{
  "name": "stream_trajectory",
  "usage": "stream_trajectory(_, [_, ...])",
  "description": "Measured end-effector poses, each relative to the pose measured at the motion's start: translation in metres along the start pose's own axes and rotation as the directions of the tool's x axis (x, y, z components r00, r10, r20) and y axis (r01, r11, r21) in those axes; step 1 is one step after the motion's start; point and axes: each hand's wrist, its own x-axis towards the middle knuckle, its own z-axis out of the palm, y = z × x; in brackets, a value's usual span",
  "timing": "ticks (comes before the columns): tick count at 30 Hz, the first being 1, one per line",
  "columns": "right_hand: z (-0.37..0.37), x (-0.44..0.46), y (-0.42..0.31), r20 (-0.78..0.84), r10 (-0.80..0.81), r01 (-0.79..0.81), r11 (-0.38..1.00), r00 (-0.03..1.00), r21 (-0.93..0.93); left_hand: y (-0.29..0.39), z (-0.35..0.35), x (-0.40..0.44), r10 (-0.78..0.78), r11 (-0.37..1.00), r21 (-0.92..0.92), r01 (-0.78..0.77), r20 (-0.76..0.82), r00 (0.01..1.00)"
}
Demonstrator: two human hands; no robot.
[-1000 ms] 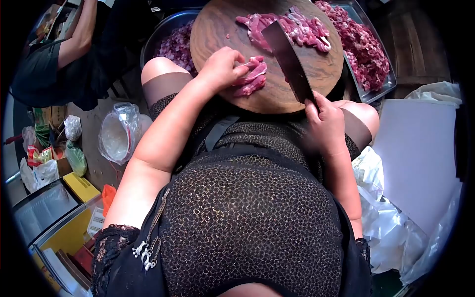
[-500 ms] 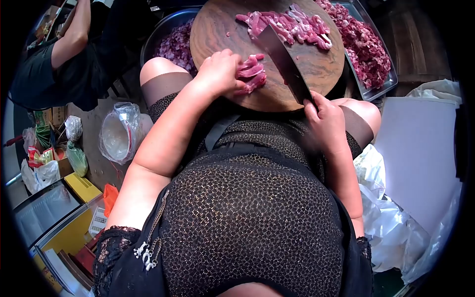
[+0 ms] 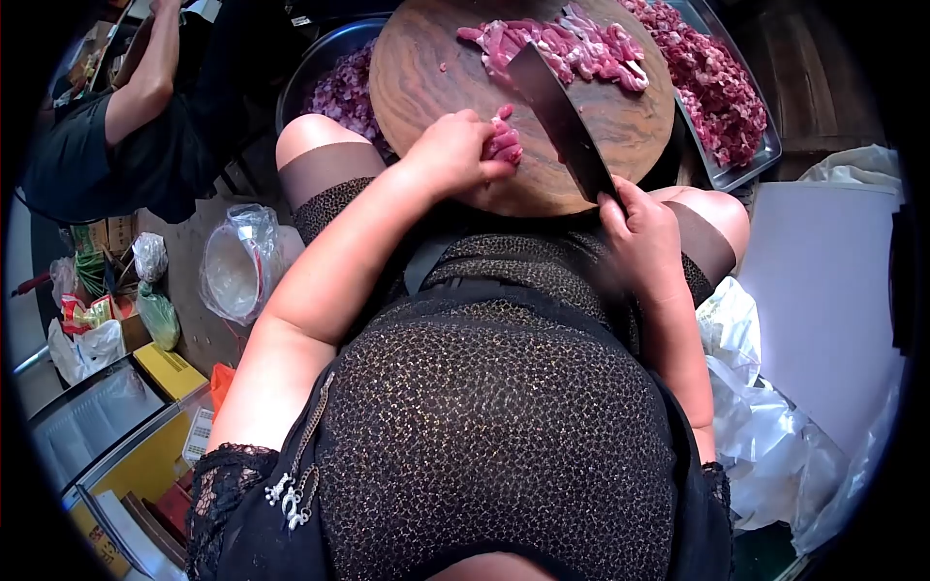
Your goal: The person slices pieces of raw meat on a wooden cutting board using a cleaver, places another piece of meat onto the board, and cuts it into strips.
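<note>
My left hand [image 3: 453,153] is curled over several pink meat strips [image 3: 504,143] at the near left part of the round wooden board [image 3: 426,68]; its fingers partly hide them. In my right hand [image 3: 639,232] is the handle of a cleaver [image 3: 560,121], at the board's near right edge. The dark blade slants up and left across the board, to the right of the held strips and apart from them. Beyond its tip, a larger heap of meat strips [image 3: 581,46] lies on the far part of the board.
A metal tray [image 3: 765,160] of chopped meat stands right of the board, and a metal bowl [image 3: 291,87] of cut meat left. Another person's arm [image 3: 145,92] is at upper left. A plastic-lined bucket [image 3: 232,266] stands on the left, a white panel [image 3: 823,300] on the right.
My left hand has closed further around the meat strips, covering more of them. The cleaver and my right hand have hardly moved.
</note>
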Motion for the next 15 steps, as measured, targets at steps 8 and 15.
stream_trajectory(8, [0.011,0.001,-0.012,0.014,-0.073,0.073,0.997,0.997,-0.04,0.018,0.023,-0.009,-0.078,0.983,0.125,0.137,-0.393,0.916])
stream_trajectory(15, [0.02,-0.013,-0.016,0.031,-0.223,0.224,0.947,0.974,-0.229,-0.021,0.027,-0.013,0.337,0.938,0.047,-0.345,-0.368,0.866])
